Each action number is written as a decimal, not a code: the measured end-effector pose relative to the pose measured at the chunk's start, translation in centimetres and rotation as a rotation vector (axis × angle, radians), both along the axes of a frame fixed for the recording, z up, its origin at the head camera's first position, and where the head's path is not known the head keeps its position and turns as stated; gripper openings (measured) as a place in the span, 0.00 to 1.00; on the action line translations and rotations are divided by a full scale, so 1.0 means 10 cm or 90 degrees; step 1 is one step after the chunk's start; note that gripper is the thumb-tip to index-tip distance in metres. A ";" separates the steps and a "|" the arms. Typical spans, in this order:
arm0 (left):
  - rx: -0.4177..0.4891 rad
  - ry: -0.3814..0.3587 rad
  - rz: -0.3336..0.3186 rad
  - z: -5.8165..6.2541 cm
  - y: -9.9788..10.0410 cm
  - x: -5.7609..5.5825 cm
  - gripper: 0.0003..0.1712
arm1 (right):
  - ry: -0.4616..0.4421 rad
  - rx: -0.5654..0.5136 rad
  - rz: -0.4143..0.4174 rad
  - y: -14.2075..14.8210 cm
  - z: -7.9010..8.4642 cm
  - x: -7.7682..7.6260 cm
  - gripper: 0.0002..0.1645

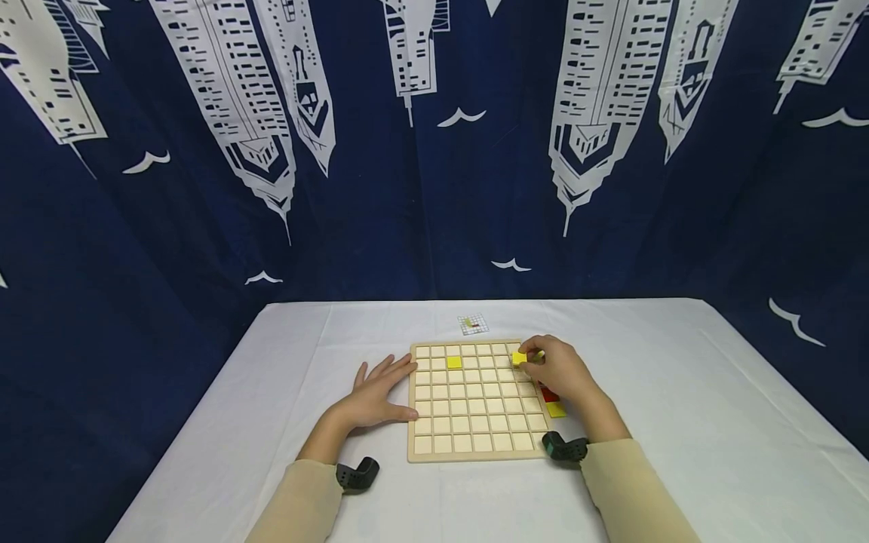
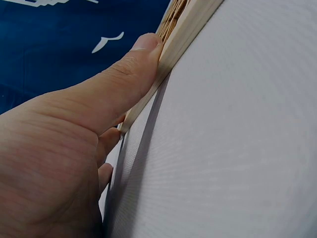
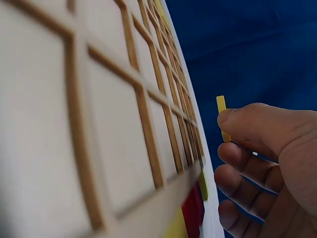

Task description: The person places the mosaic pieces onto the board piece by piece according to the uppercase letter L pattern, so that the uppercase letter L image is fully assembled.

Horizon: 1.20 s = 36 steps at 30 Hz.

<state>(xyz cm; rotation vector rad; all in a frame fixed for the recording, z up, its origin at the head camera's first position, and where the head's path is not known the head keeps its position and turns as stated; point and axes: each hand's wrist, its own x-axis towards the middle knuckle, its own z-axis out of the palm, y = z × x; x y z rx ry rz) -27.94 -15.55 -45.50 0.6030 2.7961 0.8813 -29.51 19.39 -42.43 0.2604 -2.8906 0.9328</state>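
Observation:
A wooden grid board [image 1: 475,457] lies on the table, with one yellow square tile [image 1: 454,362] in a cell near its far side. My right hand [image 1: 560,368] pinches another yellow tile [image 1: 519,358] between thumb and fingers, over the far right part of the grid. Seen edge-on in the right wrist view, that thin yellow tile [image 3: 224,118] stands out past the thumb. Along the board's left edge rests my left hand [image 1: 373,400], fingers spread. In the left wrist view its thumb [image 2: 146,54] touches the wooden rim.
Beside the board's right edge lie a red tile [image 1: 548,394] and a yellow tile [image 1: 556,409], partly under my right hand. A small printed grid card [image 1: 473,324] sits beyond the board. White cloth [image 1: 679,392] covers the table; a dark blue patterned curtain [image 1: 421,211] hangs behind it.

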 end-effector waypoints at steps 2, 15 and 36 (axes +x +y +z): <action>0.000 0.000 0.000 0.00 0.00 0.00 0.55 | 0.008 0.006 0.012 -0.05 0.00 0.00 0.14; 0.005 0.003 -0.006 0.00 -0.01 -0.01 0.54 | 0.012 0.020 0.052 -0.39 0.03 0.07 0.13; 0.005 0.002 -0.009 0.02 0.00 -0.02 0.54 | 0.014 0.040 0.036 -0.81 -0.06 0.17 0.11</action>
